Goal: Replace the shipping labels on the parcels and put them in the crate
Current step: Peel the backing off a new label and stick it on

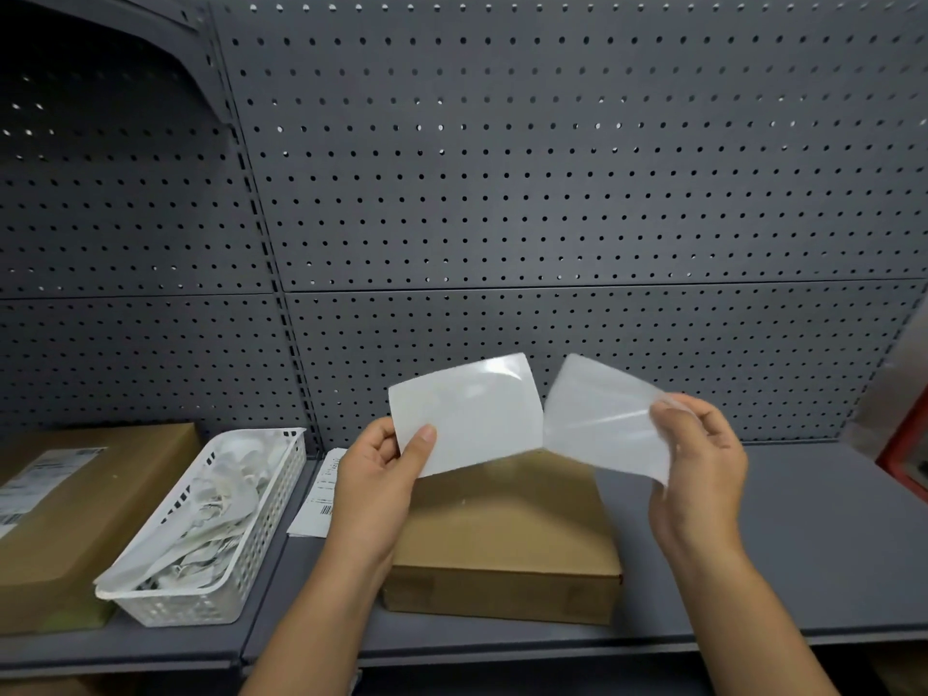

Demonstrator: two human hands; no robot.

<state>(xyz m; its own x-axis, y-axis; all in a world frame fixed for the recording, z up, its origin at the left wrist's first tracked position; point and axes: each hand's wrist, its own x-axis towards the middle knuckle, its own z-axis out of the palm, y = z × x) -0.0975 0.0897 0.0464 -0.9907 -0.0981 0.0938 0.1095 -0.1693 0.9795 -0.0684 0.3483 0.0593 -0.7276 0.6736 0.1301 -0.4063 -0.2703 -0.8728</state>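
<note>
My left hand (374, 487) pinches a white label sheet (472, 416) by its lower left corner, held up above a flat brown cardboard parcel (507, 535) on the grey shelf (803, 545). My right hand (695, 477) pinches a second, more translucent sheet (597, 419), blurred, at its right edge. The two sheets meet at one lower corner between my hands. The parcel's top shows no label. A printed label sheet (321, 489) lies on the shelf left of the parcel, partly behind my left wrist.
A white slotted basket (241, 555) full of crumpled white paper stands left of the parcel. Further left sits another brown parcel (90, 519) with a printed label on top. A grey pegboard (502, 193) backs the shelf. A red-framed object (904, 459) shows at the right edge.
</note>
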